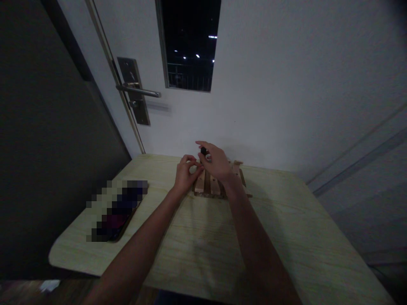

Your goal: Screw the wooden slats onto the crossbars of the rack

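Where the 2 bare forearms enter from the bottom edge of the frame, they cross a pale wood-grain table [286, 254] and converge near the centre. At the lower left of the table lies a flat dark object [117, 209], blurred out, well apart from both hands. The left hand [185, 173] is at frame centre with its fingers curled and the fingertips pinched together; what it pinches, if anything, is too small to tell. The right hand [216, 163] is just beside it and slightly higher, with a small black object [204, 151] gripped between thumb and fingers. Both hands hover over a wooden slatted assembly [210, 184] resting on the table near its far edge; the right wrist covers its middle slats, so only its left portion and right corner show. Behind the table stands a white wall. In the upper left of the frame is a door with a metal lever handle [140, 90] on a plate. A narrow dark window [190, 42] occupies the upper centre, with small lights visible in it.
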The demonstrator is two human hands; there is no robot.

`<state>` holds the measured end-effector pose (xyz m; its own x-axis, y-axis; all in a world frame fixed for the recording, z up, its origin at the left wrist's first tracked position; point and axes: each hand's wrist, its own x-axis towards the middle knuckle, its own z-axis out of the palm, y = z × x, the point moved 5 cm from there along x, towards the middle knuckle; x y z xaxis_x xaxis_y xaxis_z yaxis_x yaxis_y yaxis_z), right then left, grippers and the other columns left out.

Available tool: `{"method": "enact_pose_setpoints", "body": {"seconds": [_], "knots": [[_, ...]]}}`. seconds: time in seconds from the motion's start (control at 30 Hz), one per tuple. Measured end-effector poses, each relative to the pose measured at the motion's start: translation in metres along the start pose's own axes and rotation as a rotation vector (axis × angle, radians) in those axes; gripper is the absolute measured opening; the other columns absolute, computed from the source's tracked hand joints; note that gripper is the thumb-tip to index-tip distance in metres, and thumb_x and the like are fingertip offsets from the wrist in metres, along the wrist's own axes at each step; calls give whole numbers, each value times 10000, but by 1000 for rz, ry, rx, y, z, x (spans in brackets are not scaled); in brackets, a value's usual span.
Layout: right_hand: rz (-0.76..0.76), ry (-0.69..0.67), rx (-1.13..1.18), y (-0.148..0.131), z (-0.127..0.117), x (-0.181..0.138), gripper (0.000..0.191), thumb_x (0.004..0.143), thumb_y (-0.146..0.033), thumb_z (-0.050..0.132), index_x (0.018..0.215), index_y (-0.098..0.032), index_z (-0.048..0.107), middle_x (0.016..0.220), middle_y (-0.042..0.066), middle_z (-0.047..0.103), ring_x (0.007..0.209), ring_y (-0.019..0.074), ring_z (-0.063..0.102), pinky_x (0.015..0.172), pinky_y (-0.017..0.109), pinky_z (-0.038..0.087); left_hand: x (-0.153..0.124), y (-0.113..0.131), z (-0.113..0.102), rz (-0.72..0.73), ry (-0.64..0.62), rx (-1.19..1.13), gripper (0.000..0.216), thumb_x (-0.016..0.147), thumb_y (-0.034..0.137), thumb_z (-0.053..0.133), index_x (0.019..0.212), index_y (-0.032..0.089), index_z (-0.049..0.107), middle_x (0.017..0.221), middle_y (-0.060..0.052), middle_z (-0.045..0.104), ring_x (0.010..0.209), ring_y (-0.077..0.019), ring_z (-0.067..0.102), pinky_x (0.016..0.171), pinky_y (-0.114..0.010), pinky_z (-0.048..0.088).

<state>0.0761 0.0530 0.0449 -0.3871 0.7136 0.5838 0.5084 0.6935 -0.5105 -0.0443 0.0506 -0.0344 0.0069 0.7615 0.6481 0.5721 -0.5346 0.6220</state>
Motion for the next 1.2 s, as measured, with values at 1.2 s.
{"method": "enact_pose_setpoints", "body": {"seconds": [1.2], "knots": [[174,30,-42,3,-3,0,185,822,-214,558,986,-250,637,937,26,672,748,138,615,747,279,484,-7,-20,9,-121,-322,-280,283,807,404,598,993,191,598,968,-51,536,909,-166,546,741,-262,473]]}}
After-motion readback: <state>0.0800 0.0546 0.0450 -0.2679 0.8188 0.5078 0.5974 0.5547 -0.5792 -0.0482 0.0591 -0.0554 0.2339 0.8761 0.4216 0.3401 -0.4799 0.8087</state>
